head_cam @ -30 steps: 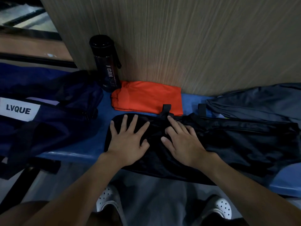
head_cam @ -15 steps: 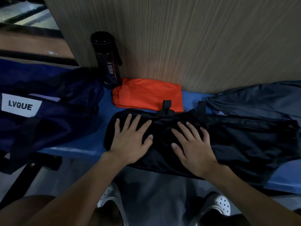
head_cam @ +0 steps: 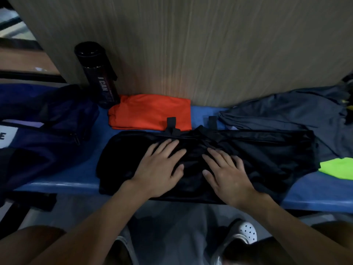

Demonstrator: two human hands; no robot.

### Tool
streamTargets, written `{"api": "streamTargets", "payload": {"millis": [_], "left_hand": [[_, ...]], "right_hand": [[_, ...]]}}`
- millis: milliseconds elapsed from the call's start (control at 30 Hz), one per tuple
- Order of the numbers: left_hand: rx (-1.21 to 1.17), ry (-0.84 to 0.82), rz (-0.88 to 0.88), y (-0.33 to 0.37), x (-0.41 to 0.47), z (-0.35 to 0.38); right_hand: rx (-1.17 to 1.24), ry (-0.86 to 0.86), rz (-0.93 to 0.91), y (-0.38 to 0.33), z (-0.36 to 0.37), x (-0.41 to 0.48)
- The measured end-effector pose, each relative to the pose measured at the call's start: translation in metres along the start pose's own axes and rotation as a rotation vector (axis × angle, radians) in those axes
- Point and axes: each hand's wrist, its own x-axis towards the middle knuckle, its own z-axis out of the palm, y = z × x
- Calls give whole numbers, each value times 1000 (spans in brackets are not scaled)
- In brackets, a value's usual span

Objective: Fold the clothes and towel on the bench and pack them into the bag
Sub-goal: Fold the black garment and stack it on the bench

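One blue bench point(head_cam: 63, 180) runs left to right in front of a wood-grain wall point(head_cam: 210, 44). Four pieces of cloth lie on it. The black garment point(head_cam: 267, 159) is spread flat in the middle, near the bench's front edge. Both hands rest on it, and neither grips it. The left hand point(head_cam: 158, 169) lies palm down with its fingers straight and spread. The right hand point(head_cam: 227, 175) lies just beside it in the same way. The two thumbs are near each other but apart.

Just beyond the black garment, against the wall, lies one folded orange garment point(head_cam: 150, 111). One grey garment point(head_cam: 286, 115) lies loose on the far right. A single bright green cloth point(head_cam: 338, 168) shows at the right edge, partly tucked under the black garment.

One navy bag point(head_cam: 47, 134) with a white label sits on the left end of the bench. One black bottle point(head_cam: 97, 73) stands upright at the far side between the bag and the orange garment, just beside the orange garment. One white perforated shoe point(head_cam: 246, 232) shows on the floor.
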Motion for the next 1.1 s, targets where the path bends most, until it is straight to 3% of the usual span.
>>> {"api": "streamTargets", "payload": {"millis": [67, 167, 300, 467, 567, 633, 900, 1100], "left_hand": [[39, -123, -55, 3, 4, 8], [61, -47, -87, 15, 20, -2], [69, 121, 120, 47, 60, -14], [-29, 106, 346, 120, 131, -22], [-49, 59, 395, 157, 167, -14], [-57, 48, 409, 174, 186, -6], [-75, 71, 398, 184, 223, 8], [-139, 104, 305, 187, 242, 0]], "right_hand": [[104, -36, -38, 11, 0, -2], [252, 171, 11, 26, -16, -5], [343, 431, 203, 67, -38, -11], [317, 645, 561, 134, -54, -31], [443, 553, 828, 173, -54, -49], [571, 445, 888, 190, -49, -56], [613, 259, 853, 212, -36, -62], [576, 280, 820, 216, -38, -59]]}}
